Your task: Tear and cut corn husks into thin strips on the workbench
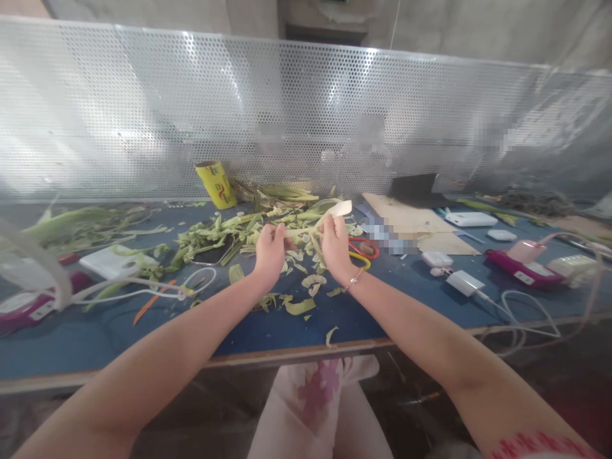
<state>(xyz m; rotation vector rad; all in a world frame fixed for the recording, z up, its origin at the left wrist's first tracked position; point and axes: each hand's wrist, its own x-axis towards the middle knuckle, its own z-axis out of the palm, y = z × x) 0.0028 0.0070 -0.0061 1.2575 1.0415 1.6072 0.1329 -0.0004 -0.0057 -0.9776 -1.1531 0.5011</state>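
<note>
Over the middle of the blue table, my left hand (271,252) and my right hand (335,245) are raised a short way apart, both closed on a pale green plant stalk (306,233) that spans between them. A broad whitish end (340,209) sticks up above my right hand. Behind and below the hands lies a loose heap of green leaves and stems (210,234). Peeled scraps (300,307) are scattered nearer the table's front edge. The fingertips of both hands are partly hidden.
A yellow can (217,185) leans behind the heap, before a perforated metal screen (167,115). Cardboard (406,217), a white charger (465,284), cables and a purple power strip (526,269) lie to the right. On the left are a white box (112,260) and an orange strip (152,302).
</note>
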